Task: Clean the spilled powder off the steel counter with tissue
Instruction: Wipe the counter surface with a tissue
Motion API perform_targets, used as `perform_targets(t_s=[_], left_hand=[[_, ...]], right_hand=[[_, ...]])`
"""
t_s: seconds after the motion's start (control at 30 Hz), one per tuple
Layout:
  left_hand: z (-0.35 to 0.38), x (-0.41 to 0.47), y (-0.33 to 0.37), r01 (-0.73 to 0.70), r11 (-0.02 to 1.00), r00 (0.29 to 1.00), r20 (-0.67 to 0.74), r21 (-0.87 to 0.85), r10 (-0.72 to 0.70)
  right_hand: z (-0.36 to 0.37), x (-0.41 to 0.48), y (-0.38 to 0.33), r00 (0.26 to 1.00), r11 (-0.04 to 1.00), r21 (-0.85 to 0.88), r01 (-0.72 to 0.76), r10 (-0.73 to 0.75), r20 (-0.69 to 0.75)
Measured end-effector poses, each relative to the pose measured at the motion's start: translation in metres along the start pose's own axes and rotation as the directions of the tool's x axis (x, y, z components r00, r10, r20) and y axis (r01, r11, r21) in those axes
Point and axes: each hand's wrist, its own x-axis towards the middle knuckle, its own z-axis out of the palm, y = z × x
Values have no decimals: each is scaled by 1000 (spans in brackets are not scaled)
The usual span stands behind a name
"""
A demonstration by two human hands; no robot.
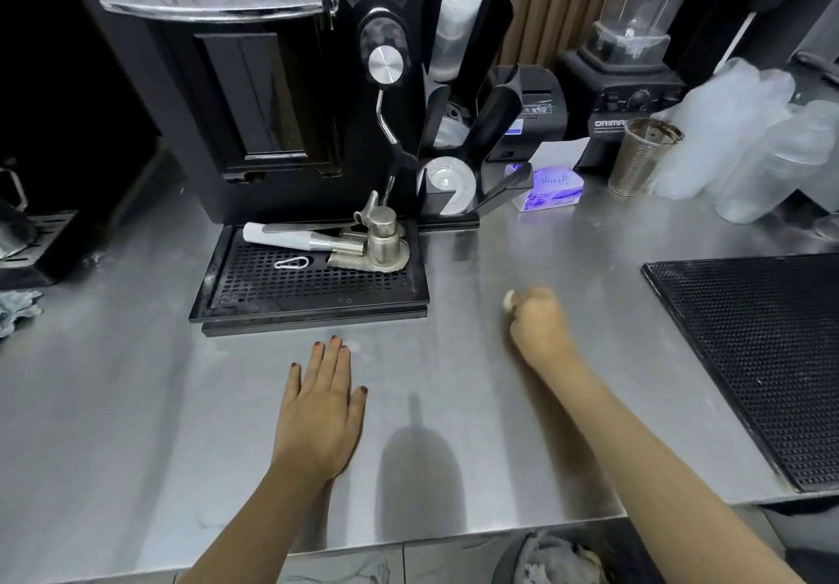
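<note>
Café bar: espresso machine (272, 84), blender (631, 39), stacked plastic cups (735, 129).

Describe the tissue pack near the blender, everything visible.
The tissue pack is a rectangular packet, white and purple with script lettering, glossy like plastic film. A white sheet sticks up from its top. It lies flat on the steel counter, at the back, between the black rack and the blender base.

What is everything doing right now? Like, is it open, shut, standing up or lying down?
Left hand: flat, fingers straight, resting on the grey steel counter.
Right hand: curled, gripping a small white tissue wad.
Clear ribbed plastic cup: upright, brown residue at its rim.
Purple tissue pack: open, white sheet sticking up.
Silver white-handled coffee tool: lying on the black perforated drip tray.
Black rubber mat: lying flat.
</note>
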Motion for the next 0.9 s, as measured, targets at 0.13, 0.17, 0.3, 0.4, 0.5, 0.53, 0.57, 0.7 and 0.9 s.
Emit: perform_targets(t_s=[0.13,0.17,0.3,0.4,0.5,0.53,0.57,0.7,0.9], left_hand=[[0,1,0,3,1000,1000,-6,10,-3],[0,1,0,1,1000,1000,-5,14,-1],[0,2,1,2,1000,1000,0,6,-2],[0,2,-1,2,1000,1000,8,-4,-2],[0,2,-1,6,1000,1000,16,27,-6],[0,2,0,7,999,1000,19,36,-8],[1,1,0,8,999,1000,22,42,-9],[1,3,-2,7,997,1000,19,71,-8],[-3,3,-1,11,999,1000,15,46,-11]], right_hand=[[-11,-35,14,974,990,-31,139,-131,186],[-16,-24,31,988,995,-75,68,-57,142],[-39,16,52,946,936,-140,-322,322,-20],[-16,-9,8,996,996,10,-85,85,-18],[4,-75,-36,985,989,95,109,-121,121],[-1,-89,-39,972,978,138,158,-179,150],[-6,-91,-28,972,978,138,158,-179,152],[-48,-41,60,969,967,-84,-239,243,37],[-47,-75,30,981,980,-60,-190,187,-50]])
